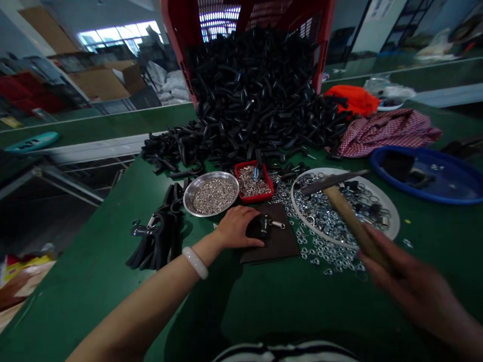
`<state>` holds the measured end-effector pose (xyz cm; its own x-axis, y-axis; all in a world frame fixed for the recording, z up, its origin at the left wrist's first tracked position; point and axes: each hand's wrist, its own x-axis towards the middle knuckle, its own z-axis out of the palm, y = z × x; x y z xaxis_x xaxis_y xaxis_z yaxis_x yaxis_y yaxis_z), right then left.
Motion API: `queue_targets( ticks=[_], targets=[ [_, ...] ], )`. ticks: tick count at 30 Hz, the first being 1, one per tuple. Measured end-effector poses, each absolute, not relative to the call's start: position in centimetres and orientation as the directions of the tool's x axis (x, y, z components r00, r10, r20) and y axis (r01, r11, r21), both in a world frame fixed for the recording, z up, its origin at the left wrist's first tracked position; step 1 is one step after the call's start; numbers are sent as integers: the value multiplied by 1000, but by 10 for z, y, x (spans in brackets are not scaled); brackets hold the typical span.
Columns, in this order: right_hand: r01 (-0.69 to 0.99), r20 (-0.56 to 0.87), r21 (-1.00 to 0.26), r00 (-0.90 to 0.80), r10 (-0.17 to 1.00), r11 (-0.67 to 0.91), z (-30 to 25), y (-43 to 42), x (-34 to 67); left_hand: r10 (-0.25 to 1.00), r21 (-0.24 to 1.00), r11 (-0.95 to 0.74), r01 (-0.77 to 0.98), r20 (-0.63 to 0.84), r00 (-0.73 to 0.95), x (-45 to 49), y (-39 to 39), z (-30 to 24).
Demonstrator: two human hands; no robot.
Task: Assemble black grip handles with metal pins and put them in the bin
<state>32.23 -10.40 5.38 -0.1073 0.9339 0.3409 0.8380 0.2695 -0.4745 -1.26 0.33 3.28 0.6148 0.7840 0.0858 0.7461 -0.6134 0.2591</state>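
Observation:
My left hand (238, 229), with a white bangle on its wrist, is closed around a black plastic part (258, 226). A small metal spring (278, 224) sticks out from the part's right end. Both rest on a dark square pad (271, 251) on the green table. In my right hand (403, 276) is a hammer (347, 213), gripped by its wooden handle. The hammer's head is raised above a white plate (394, 226) full of small metal fittings. Just beyond the pad stand a metal bowl (186, 193) of tiny pins and a red tray (270, 190) of more pins.
A red crate (177, 40) spills a heap of black parts (256, 95) at the back. Black pieces (158, 234) lie bundled at left. Loose metal rings (328, 256) are scattered beside the pad. A checked cloth (388, 131) and blue tray (430, 198) are at right.

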Motion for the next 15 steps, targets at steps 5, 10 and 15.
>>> queue_targets(
  ticks=[5,10,15],
  targets=[
    [763,318,-244,-521,792,599,48,-90,283,821,296,-571,766,187,539,-7,5,20],
    [746,350,-261,-518,780,612,63,-91,279,825,300,-565,769,207,525,-4,7,19],
    [753,366,-255,-506,781,607,55,-86,279,843,297,-537,789,212,494,-3,7,18]
  ],
)
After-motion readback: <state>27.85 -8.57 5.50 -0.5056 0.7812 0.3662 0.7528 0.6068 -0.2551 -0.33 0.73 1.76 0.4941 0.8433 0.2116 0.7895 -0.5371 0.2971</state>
